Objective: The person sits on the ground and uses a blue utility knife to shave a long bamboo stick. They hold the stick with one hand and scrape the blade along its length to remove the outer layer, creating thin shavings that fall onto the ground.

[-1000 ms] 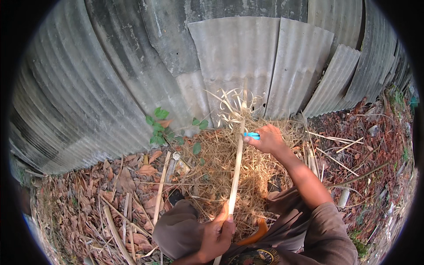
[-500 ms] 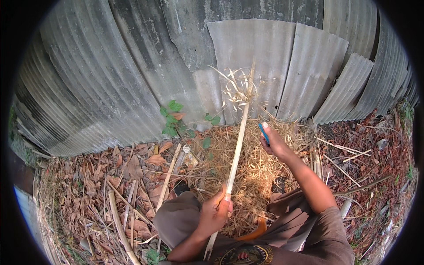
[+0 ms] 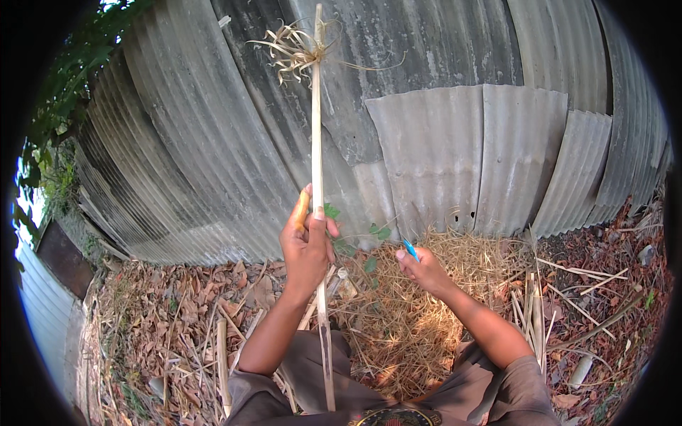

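1. The left hand (image 3: 307,245) is closed around a long pale cane stalk (image 3: 317,163), held upright; dry leaf shreds (image 3: 293,48) cling at its 12 o'clock end.
2. The right hand (image 3: 425,270), at 3 o'clock of it, is closed on a blue-handled knife (image 3: 410,249).
3. Most of the stalk looks stripped; judging by the tuft, the top remains.
4. A heap of dry trimmings (image 3: 419,312) lies on the ground below.

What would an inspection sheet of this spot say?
Surface: bare ground strewn with dry leaves.
Job's things: long pale stalk held upright, dry frayed top; small blue tool.
Clutter: heap of straw; cut stalks lying about.
Hands: left hand grips the stalk; right hand holds the blue tool.
Cables: nothing seen.
Surroundings: grey corrugated metal fence; green leaves on the left.
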`<state>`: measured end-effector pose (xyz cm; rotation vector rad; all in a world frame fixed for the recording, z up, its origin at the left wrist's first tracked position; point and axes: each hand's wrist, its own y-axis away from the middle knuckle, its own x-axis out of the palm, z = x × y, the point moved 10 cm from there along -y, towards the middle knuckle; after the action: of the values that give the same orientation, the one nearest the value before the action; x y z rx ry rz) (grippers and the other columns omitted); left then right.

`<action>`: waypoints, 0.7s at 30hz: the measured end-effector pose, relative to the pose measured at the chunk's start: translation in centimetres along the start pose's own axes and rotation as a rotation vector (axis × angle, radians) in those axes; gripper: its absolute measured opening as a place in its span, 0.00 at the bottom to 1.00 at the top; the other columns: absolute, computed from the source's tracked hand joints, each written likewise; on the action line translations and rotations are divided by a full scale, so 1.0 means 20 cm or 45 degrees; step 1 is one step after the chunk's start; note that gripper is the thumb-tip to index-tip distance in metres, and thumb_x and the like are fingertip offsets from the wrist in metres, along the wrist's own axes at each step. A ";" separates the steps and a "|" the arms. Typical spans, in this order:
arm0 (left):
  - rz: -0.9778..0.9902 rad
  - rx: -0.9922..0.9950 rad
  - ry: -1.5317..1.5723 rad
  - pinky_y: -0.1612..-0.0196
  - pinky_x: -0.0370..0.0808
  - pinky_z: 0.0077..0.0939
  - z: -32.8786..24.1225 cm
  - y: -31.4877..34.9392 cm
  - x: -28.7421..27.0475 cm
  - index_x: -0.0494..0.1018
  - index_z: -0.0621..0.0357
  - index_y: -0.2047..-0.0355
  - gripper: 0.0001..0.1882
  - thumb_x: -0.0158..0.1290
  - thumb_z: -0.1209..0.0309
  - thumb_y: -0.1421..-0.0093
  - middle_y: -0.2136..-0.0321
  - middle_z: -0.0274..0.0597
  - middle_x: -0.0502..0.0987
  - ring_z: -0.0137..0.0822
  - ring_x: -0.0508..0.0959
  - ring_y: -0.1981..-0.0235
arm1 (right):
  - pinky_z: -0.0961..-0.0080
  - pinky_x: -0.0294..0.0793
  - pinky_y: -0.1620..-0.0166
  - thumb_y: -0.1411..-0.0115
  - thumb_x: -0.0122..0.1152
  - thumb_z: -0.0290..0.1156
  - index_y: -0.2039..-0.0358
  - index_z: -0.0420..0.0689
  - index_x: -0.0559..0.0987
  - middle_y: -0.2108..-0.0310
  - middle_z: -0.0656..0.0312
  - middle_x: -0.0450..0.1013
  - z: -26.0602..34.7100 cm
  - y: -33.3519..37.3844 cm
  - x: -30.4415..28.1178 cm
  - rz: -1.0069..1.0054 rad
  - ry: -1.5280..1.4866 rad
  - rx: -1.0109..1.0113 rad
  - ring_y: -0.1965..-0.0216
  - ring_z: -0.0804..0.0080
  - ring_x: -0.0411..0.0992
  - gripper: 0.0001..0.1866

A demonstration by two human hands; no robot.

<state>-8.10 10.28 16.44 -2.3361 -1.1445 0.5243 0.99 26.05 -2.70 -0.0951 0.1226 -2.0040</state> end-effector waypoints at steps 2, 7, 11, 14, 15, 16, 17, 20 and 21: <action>-0.076 0.152 -0.014 0.85 0.64 0.13 -0.19 -0.25 -0.08 0.57 0.65 0.39 0.24 0.42 0.69 0.33 0.77 0.38 0.74 0.18 0.65 0.88 | 0.81 0.53 0.79 0.40 0.54 0.52 0.83 0.48 0.67 0.85 0.75 0.58 0.06 0.01 0.02 -0.005 -0.069 -0.050 0.83 0.86 0.54 0.24; -0.366 0.494 0.071 0.76 0.69 0.15 -0.57 -0.67 -0.18 0.60 0.67 0.45 0.19 0.41 0.70 0.33 0.70 0.43 0.78 0.21 0.71 0.82 | 0.83 0.55 0.78 0.40 0.56 0.47 0.82 0.44 0.71 0.87 0.74 0.61 0.21 0.06 -0.13 -0.173 -0.074 -0.212 0.83 0.87 0.58 0.22; -0.566 0.530 0.349 0.70 0.73 0.19 -0.59 -0.70 -0.31 0.61 0.67 0.51 0.15 0.39 0.69 0.33 0.64 0.48 0.76 0.30 0.78 0.72 | 0.83 0.55 0.79 0.40 0.56 0.47 0.83 0.44 0.72 0.87 0.74 0.61 0.19 0.07 -0.12 -0.181 -0.058 -0.226 0.83 0.86 0.58 0.22; -0.535 0.353 0.533 0.54 0.75 0.30 -0.45 -0.62 -0.23 0.55 0.66 0.48 0.17 0.39 0.68 0.32 0.55 0.53 0.73 0.41 0.76 0.55 | 0.83 0.55 0.79 0.40 0.56 0.47 0.81 0.44 0.74 0.87 0.74 0.61 0.18 0.07 -0.13 -0.191 -0.019 -0.236 0.83 0.87 0.58 0.21; -0.517 0.294 0.591 0.51 0.74 0.33 -0.39 -0.57 -0.17 0.54 0.65 0.47 0.17 0.38 0.68 0.32 0.54 0.54 0.71 0.42 0.75 0.53 | 0.83 0.54 0.79 0.40 0.56 0.47 0.81 0.43 0.75 0.87 0.74 0.61 0.17 0.06 -0.14 -0.217 -0.007 -0.255 0.83 0.87 0.58 0.21; -0.498 0.233 0.649 0.48 0.73 0.35 -0.33 -0.51 -0.11 0.53 0.65 0.46 0.18 0.38 0.68 0.32 0.52 0.55 0.70 0.43 0.74 0.51 | 0.83 0.54 0.79 0.40 0.56 0.47 0.80 0.43 0.75 0.87 0.74 0.61 0.18 0.07 -0.16 -0.245 0.005 -0.274 0.83 0.87 0.58 0.20; -0.456 0.194 0.701 0.45 0.71 0.39 -0.26 -0.45 -0.05 0.52 0.65 0.45 0.19 0.39 0.68 0.32 0.49 0.57 0.68 0.46 0.71 0.47 | 0.84 0.53 0.79 0.40 0.56 0.47 0.78 0.43 0.76 0.87 0.74 0.61 0.20 0.07 -0.18 -0.246 -0.050 -0.283 0.84 0.87 0.57 0.20; -0.355 0.076 0.819 0.42 0.69 0.43 -0.06 -0.19 0.11 0.48 0.65 0.42 0.22 0.39 0.68 0.32 0.44 0.61 0.61 0.51 0.65 0.42 | 0.85 0.50 0.81 0.40 0.57 0.48 0.72 0.42 0.77 0.88 0.75 0.59 0.28 0.08 -0.17 -0.238 -0.286 -0.313 0.85 0.88 0.55 0.20; -0.362 0.033 0.838 0.41 0.69 0.44 0.00 -0.10 0.15 0.48 0.65 0.42 0.23 0.39 0.68 0.32 0.44 0.60 0.61 0.51 0.65 0.41 | 0.85 0.49 0.82 0.40 0.57 0.48 0.70 0.41 0.77 0.88 0.75 0.58 0.29 0.08 -0.17 -0.247 -0.379 -0.329 0.86 0.88 0.54 0.20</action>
<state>-7.55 13.67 17.24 -2.0263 -1.0902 -0.3138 4.47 28.20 2.88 -0.5869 0.1863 -2.1330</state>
